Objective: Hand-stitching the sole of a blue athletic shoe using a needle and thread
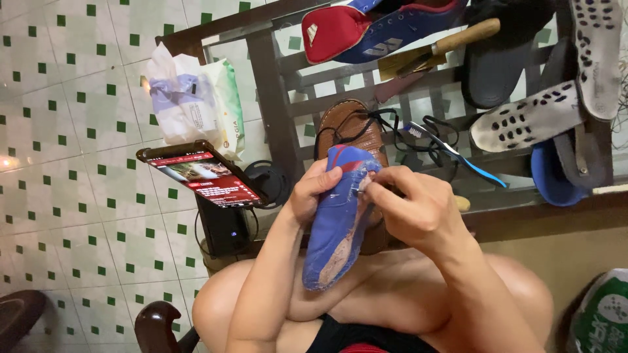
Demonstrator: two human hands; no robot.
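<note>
The left hand (313, 193) wraps around the side of a blue shoe upper (340, 222), fingers closed on it, and holds it above the person's lap, just in front of a glass-topped table (523, 219). The right hand (409, 209) meets the upper at its red-edged top, thumb and forefinger pinched together on something small and thin there (too small to tell what it is). A patch of worn, brownish lining shows at the upper's lower end.

Directly behind the upper, a brown leather sandal (353, 127) lies on the table's slatted shelf with black laces (399, 134) trailing beside it, and a toothbrush (451, 153) with a blue handle rests just to the right. Farther back are a red-and-blue sports shoe (386, 29), a knife with a wooden handle (438, 49), and pale insoles with dark dots (523, 121).

To the left, a phone (203, 173) with a lit, mostly red screen leans on a black stand. Behind it sit soft plastic packages (193, 101): a white bag with a bluish patch and a flat pack with green edging. A green-and-white sack (605, 317) fills the lower right corner.
</note>
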